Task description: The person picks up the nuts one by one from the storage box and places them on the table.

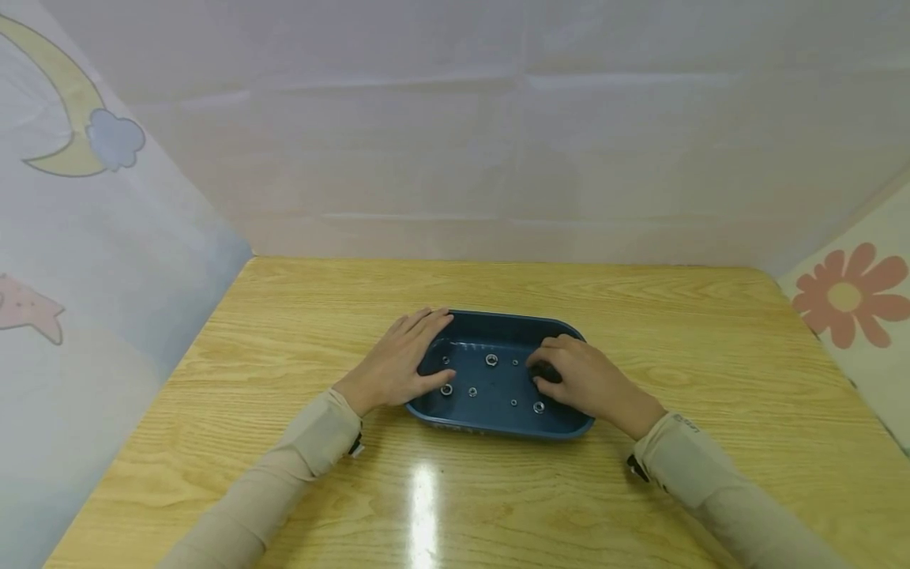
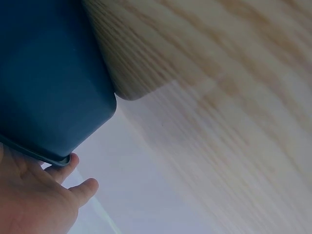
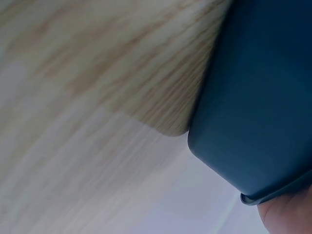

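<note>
A dark blue oval-cornered tray (image 1: pixel 490 431) stands on the table with several silvery metal nuts of different sizes inside, among them a larger nut (image 1: pixel 492 359) and another nut (image 1: pixel 539 407). My left hand (image 1: pixel 401 363) lies over the tray's left rim, fingers stretched and thumb reaching inside near a nut (image 1: pixel 446 390). In the left wrist view, its fingers come round the rim from outside. My right hand (image 1: pixel 586 379) reaches over the right rim, its thumb and curled fingers holding a small black object (image 1: pixel 544 371) low in the tray. Its exact kind is mostly hidden by the hand.
The wood-grain table (image 1: pixel 298 332) carries the tray near its middle. A pale cloth backdrop (image 1: pixel 455 158) rises along the back edge, with printed sheets at both sides, one showing a flower (image 1: pixel 846 296).
</note>
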`<action>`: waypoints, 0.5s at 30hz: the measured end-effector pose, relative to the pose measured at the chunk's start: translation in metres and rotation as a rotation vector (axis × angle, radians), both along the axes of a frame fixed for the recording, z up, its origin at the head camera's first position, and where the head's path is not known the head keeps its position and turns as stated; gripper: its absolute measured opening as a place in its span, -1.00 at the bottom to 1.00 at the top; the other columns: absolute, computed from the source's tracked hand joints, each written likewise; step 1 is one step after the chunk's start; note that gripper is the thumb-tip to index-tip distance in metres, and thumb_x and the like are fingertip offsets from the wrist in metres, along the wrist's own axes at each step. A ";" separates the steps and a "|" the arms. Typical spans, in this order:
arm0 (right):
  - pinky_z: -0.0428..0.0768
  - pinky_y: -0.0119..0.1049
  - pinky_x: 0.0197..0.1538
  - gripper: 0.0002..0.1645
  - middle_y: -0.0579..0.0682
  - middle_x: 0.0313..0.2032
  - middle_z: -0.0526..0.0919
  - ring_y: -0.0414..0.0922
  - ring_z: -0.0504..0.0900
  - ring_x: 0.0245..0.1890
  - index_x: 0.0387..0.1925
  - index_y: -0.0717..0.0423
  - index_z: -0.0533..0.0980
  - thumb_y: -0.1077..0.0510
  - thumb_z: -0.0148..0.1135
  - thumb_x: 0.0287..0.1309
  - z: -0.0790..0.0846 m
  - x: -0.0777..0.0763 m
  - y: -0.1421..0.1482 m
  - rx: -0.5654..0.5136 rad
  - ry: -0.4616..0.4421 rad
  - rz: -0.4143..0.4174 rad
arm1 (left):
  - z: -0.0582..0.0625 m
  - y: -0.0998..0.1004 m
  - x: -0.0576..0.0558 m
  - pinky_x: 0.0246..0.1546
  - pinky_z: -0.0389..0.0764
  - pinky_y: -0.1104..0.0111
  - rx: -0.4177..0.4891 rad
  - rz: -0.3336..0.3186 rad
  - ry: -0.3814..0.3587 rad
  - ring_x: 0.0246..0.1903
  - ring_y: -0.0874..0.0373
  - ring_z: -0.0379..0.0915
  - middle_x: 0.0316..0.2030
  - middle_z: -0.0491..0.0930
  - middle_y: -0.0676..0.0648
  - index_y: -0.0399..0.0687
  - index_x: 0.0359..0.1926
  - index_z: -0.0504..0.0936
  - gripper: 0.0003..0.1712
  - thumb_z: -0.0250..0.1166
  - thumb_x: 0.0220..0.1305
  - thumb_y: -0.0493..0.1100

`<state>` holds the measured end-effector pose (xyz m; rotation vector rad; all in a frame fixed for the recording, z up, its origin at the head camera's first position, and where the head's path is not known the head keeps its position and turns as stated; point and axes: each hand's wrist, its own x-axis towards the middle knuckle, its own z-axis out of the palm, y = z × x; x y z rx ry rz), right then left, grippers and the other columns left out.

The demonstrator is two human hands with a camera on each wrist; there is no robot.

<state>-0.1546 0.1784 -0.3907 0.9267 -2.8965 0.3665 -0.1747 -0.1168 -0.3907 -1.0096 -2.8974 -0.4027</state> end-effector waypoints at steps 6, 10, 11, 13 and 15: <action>0.54 -0.27 -0.22 -0.75 -0.17 -0.27 0.60 -0.22 0.50 -0.24 -0.22 -0.04 0.61 0.04 0.30 0.00 0.001 -0.001 0.002 -0.055 -0.004 0.003 | 0.000 0.000 0.000 0.38 -0.02 0.02 -0.004 0.004 0.000 0.41 0.02 -0.16 0.43 -0.07 0.01 0.05 0.43 -0.07 -0.07 0.01 0.18 0.35; 0.51 -0.28 -0.23 -0.75 -0.17 -0.29 0.60 -0.22 0.49 -0.26 -0.22 -0.04 0.62 0.04 0.31 0.00 0.004 -0.001 0.003 -0.074 0.021 0.000 | 0.000 0.000 0.000 0.38 -0.02 0.02 -0.006 0.009 0.000 0.41 0.02 -0.15 0.42 -0.05 0.00 0.06 0.42 -0.07 -0.07 0.01 0.18 0.35; 0.51 -0.28 -0.24 -0.76 -0.16 -0.29 0.61 -0.22 0.49 -0.27 -0.23 -0.04 0.62 0.04 0.31 0.00 0.005 -0.001 0.003 -0.078 0.027 -0.003 | 0.000 0.000 0.000 0.38 -0.02 0.02 -0.008 0.012 -0.002 0.41 0.02 -0.15 0.42 -0.05 0.00 0.06 0.42 -0.07 -0.08 0.02 0.18 0.34; 0.50 -0.28 -0.24 -0.76 -0.16 -0.29 0.61 -0.21 0.50 -0.27 -0.23 -0.05 0.61 0.04 0.30 0.00 0.007 -0.001 0.004 -0.090 0.041 -0.011 | 0.000 0.000 0.000 0.38 -0.03 0.02 -0.006 0.015 -0.004 0.41 0.02 -0.15 0.42 -0.04 -0.01 0.06 0.42 -0.07 -0.08 0.03 0.18 0.33; 0.50 -0.27 -0.23 -0.77 -0.15 -0.29 0.61 -0.20 0.49 -0.26 -0.23 -0.04 0.61 0.04 0.29 0.01 0.010 -0.001 0.005 -0.102 0.048 -0.018 | -0.001 0.000 0.000 0.39 -0.04 0.02 -0.006 0.019 -0.009 0.41 0.03 -0.15 0.42 -0.04 0.00 0.07 0.42 -0.07 -0.08 0.04 0.18 0.32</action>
